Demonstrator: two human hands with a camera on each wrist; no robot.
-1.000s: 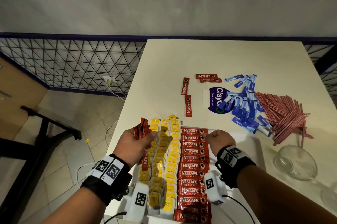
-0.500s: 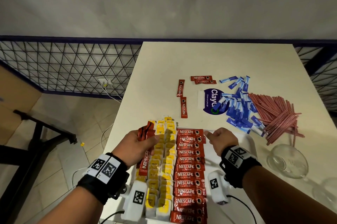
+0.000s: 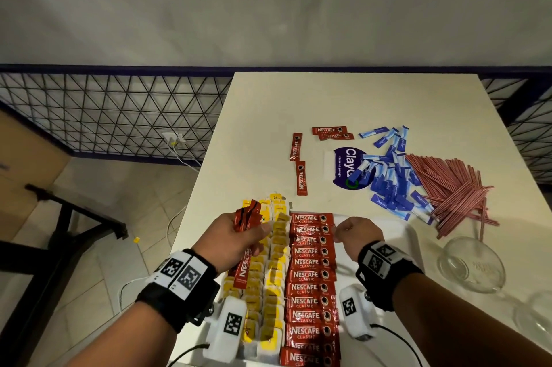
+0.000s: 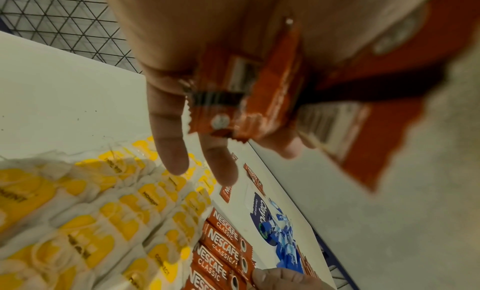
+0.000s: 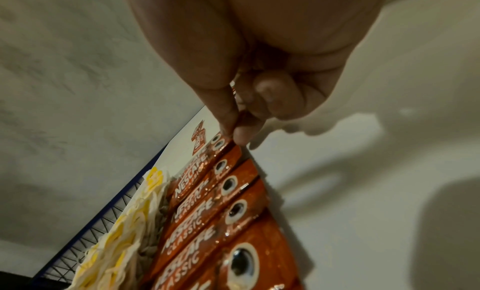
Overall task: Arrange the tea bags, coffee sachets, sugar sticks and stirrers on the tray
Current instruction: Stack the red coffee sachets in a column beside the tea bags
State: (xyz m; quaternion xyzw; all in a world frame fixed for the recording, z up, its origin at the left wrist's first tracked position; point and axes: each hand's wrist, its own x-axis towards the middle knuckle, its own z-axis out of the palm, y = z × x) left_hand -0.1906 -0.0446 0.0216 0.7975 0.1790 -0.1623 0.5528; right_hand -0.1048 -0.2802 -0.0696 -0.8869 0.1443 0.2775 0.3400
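Since a second ago little has shifted: the left hand (image 3: 236, 242) still grips its bundle of coffee sachets (image 3: 247, 218) above the tea bags (image 3: 276, 271), held a touch lower than before, and the right hand (image 3: 354, 233) has stayed at the far end of the sachet row (image 3: 310, 286) on the tray (image 3: 400, 235). The left hand is curled round the bundle, palm turned inward, thumb pressing the packets against the fingers (image 4: 171, 151), two of which stretch out beyond them. The right hand is bunched knuckles-up, its thumb and forefinger (image 5: 228, 118) pinching the end of one of the farthest sachets in the row. Beyond the right hand, off the tray, lie the blue sugar sticks (image 3: 388, 181) and red stirrers (image 3: 451, 187); four loose sachets (image 3: 300, 178) lie beyond both hands.
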